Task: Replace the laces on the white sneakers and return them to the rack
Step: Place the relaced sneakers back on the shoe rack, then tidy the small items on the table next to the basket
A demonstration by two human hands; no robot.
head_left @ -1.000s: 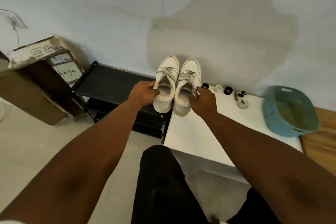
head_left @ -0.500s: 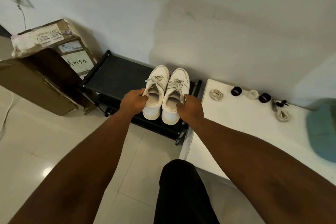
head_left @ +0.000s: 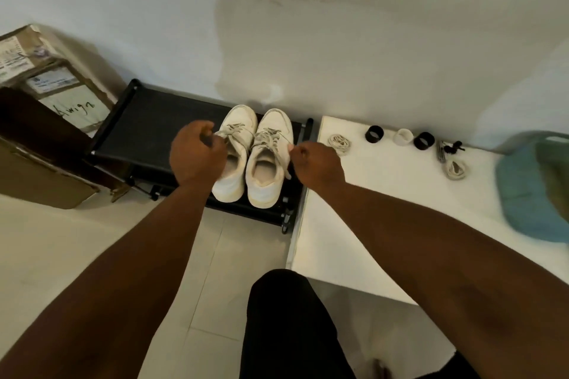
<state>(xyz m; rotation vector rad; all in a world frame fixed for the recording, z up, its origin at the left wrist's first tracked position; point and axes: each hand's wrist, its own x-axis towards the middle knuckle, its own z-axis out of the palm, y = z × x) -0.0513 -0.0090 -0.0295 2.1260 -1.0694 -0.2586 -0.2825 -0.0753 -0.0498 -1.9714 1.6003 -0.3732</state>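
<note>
White sneakers [head_left: 251, 154] stand side by side on the top shelf of the black rack [head_left: 147, 129], toes to the wall, heels near the front rail. The left hand [head_left: 197, 154] hovers over the left shoe's collar with its fingers curled; it seems to pinch a lace end, though I cannot tell for sure. The right hand [head_left: 317, 163] is curled beside the right shoe, and a lace runs up to its fingertips, so that grip looks closed on the lace.

By my reading the return to the rack is all but done, with the shoes laced and set down. The step in hand is tidying the lace ends. Next, both hands need to let go and draw back without dragging the shoes off the shelf.

On the white bench [head_left: 385, 209] to the right lie a coiled lace [head_left: 338, 142] and another bundle [head_left: 455, 169].
</note>
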